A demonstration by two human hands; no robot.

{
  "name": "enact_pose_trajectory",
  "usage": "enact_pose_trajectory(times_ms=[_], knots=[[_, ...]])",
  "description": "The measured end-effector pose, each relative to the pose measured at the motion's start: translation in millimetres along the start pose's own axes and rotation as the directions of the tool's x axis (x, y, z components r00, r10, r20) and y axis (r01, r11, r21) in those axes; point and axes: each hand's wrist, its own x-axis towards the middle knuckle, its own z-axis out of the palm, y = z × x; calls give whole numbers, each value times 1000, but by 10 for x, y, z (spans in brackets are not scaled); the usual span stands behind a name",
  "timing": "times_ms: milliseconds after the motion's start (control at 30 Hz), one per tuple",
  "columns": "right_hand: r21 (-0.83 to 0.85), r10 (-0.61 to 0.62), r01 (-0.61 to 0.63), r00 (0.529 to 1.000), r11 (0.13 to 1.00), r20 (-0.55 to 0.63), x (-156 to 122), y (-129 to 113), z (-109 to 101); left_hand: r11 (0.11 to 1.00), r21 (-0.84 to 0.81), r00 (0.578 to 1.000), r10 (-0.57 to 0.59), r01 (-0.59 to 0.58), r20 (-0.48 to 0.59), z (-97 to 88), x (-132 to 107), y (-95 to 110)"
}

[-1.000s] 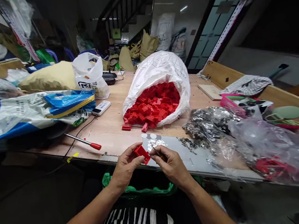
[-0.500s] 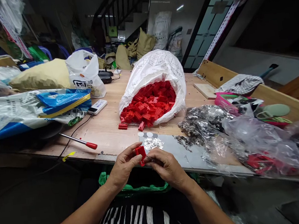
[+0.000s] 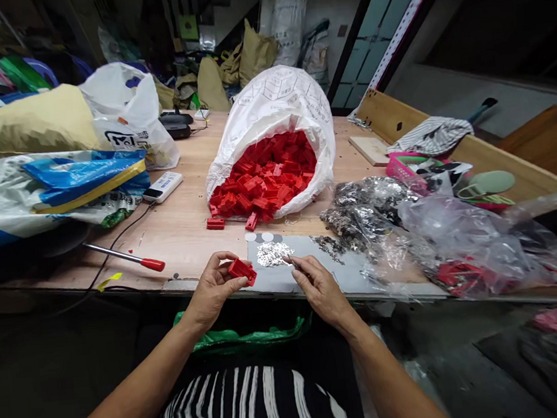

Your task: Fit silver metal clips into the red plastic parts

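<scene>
My left hand (image 3: 212, 290) is closed around a small red plastic part (image 3: 242, 271) at the table's near edge. My right hand (image 3: 317, 286) sits a little to the right, its fingers pinched on a thin metal piece whose tip shows near a small heap of shiny metal bits (image 3: 273, 253) on a grey plate (image 3: 315, 268). The two hands are apart. Behind them a white sack (image 3: 277, 112) lies on its side, spilling several red plastic parts (image 3: 262, 180) onto the wooden table (image 3: 188, 212).
A red-handled screwdriver (image 3: 126, 258) and a white remote (image 3: 162, 186) lie left. Blue-and-white bags (image 3: 45, 192) fill the far left. Clear plastic bags (image 3: 453, 243) with metal and red parts cover the right. A green bag (image 3: 243, 337) hangs under the table edge.
My hands have separated: the right hand drew away from the red part toward the metal heap, while the left hand keeps the part. The camera tilted down slightly.
</scene>
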Motion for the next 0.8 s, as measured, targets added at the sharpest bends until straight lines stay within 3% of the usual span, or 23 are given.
enact_pose_trajectory(times_ms=[167,267,367,533,800], knots=[[-65,40,-37,998,997,46,-54,65,100,960,267,996,73,-87,59,-42,100,-151],[-66,30,-25,996,998,84,-61,27,167,857,488,986,131,-167,108,-71,143,-220],[-79,-8,18,991,997,131,-46,10,209,763,604,973,164,-229,161,-98,184,-278],[-154,-35,59,987,986,156,-19,58,244,661,688,953,193,-301,233,-102,251,-330],[-224,-67,111,978,968,199,21,63,270,632,702,943,182,-328,278,-102,296,-347]])
